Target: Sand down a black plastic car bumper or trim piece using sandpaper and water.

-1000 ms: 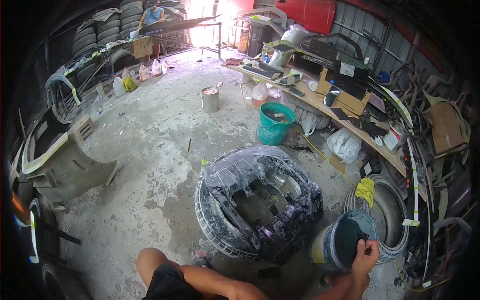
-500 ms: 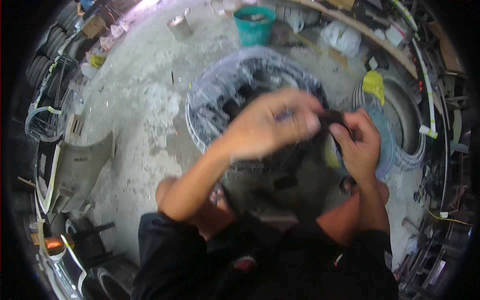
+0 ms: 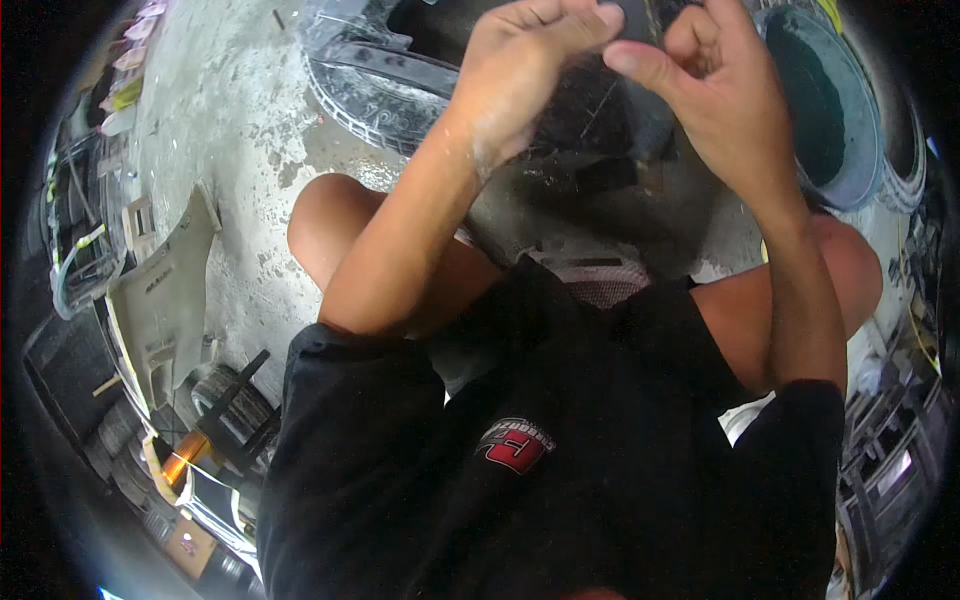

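My left hand (image 3: 535, 75) is raised at the top of the head view, its fingers closed in a pinch and its wrist streaked with whitish wet residue. Across from it is my right hand (image 3: 725, 95), thumb pointing inward and the other fingers curled. A dark, thin flat piece (image 3: 634, 20) shows between the fingertips of both hands; its upper part is cut off by the frame, so its kind is unclear. Beneath the hands lies a tyre (image 3: 365, 120) with a dark part smeared white on it. Beyond my right wrist stands a blue-green tub (image 3: 850, 193) holding dark water.
A pale curved vehicle panel (image 3: 165, 285) stands at the left, with a small tyre (image 3: 235, 402) and an orange lamp (image 3: 183, 458) below it. Another tyre (image 3: 905, 180) lies beyond the tub. Metal parts (image 3: 890, 470) crowd the right edge. A pinkish woven seat (image 3: 605, 290) shows between my knees.
The view has tipped down toward my body, so the tyre and tub sit higher in the picture. My left hand's blur has gone, and both hands remain close together around the dark piece.
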`<state>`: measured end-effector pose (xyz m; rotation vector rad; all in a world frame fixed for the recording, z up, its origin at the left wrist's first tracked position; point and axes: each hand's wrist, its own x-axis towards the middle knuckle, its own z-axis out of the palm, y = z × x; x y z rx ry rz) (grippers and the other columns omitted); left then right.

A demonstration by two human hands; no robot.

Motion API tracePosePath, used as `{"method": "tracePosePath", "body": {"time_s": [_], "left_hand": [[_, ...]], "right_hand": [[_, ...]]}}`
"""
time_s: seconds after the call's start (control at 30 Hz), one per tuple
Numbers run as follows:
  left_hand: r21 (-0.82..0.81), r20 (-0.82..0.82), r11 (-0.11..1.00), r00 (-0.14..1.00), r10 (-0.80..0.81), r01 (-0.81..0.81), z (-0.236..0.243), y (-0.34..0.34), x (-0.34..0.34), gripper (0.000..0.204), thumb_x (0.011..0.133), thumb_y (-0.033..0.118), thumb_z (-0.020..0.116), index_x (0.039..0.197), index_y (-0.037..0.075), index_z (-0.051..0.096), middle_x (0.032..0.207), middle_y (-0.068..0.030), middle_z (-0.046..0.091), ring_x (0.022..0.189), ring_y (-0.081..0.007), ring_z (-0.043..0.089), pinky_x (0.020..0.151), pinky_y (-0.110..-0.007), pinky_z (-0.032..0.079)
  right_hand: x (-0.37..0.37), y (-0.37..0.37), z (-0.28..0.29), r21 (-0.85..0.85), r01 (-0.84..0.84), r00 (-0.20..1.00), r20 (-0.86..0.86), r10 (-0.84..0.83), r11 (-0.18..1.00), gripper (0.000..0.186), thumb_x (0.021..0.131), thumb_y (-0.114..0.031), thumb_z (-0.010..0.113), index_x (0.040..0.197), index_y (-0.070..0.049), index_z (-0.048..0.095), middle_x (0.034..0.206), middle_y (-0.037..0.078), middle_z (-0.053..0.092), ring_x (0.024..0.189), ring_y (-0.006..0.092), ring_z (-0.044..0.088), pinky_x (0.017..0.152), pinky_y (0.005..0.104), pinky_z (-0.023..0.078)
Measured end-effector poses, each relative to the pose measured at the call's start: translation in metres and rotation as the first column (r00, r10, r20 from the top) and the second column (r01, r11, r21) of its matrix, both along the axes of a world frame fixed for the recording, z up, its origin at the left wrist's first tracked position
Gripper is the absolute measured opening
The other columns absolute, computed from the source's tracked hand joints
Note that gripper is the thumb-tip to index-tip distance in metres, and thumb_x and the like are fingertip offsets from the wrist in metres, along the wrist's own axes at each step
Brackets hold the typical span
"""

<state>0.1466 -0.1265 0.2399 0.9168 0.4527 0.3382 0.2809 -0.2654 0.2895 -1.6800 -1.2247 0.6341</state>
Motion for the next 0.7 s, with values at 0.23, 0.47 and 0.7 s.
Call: {"method": "tracePosePath", "body": {"time_s": [0.23, 0.47, 0.7], "left_hand": [[-0.06, 0.047, 0.947, 0.947, 0.317, -0.314, -0.023, 0.028, 0.008, 0.012, 0.098, 0.012, 0.055, 0.088, 0.01, 0.06, 0.079, 0.0, 0.058, 0.07, -0.0126, 0.052, 0.067, -0.028, 0.04], [-0.306, 0.157, 0.899, 0.915, 0.371, -0.312, 0.004, 0.018, -0.016, 0.01, 0.097, 0.004, 0.052, 0.097, 0.01, 0.059, 0.084, 0.0009, 0.061, 0.072, -0.0099, 0.054, 0.071, -0.027, 0.043], [0.215, 0.075, 0.878, 0.903, 0.422, -0.428, -0.019, 0.036, -0.018, 0.011, 0.099, 0.003, 0.055, 0.103, 0.01, 0.063, 0.088, 0.0033, 0.065, 0.074, -0.0075, 0.056, 0.072, -0.025, 0.044]], "right_hand": [[-0.011, 0.002, -0.016, -0.169, 0.026, 0.942, -0.326, -0.081, 0.985, 0.063, 0.101, -0.022, 0.071, 0.147, 0.005, 0.039, 0.09, 0.006, 0.065, 0.077, 0.0094, 0.062, 0.067, 0.0227, 0.051], [-0.016, -0.006, -0.039, -0.24, -0.108, 0.954, -0.297, 0.033, 0.965, 0.055, 0.106, -0.027, 0.06, 0.151, 0.002, 0.046, 0.084, 0.004, 0.068, 0.077, 0.0088, 0.065, 0.067, 0.0207, 0.05], [-0.016, 0.004, -0.012, -0.284, -0.169, 0.888, -0.458, 0.021, 0.944, 0.059, 0.105, -0.017, 0.061, 0.155, 0.003, 0.036, 0.082, 0.006, 0.066, 0.069, 0.0095, 0.061, 0.064, 0.0227, 0.051]]}}
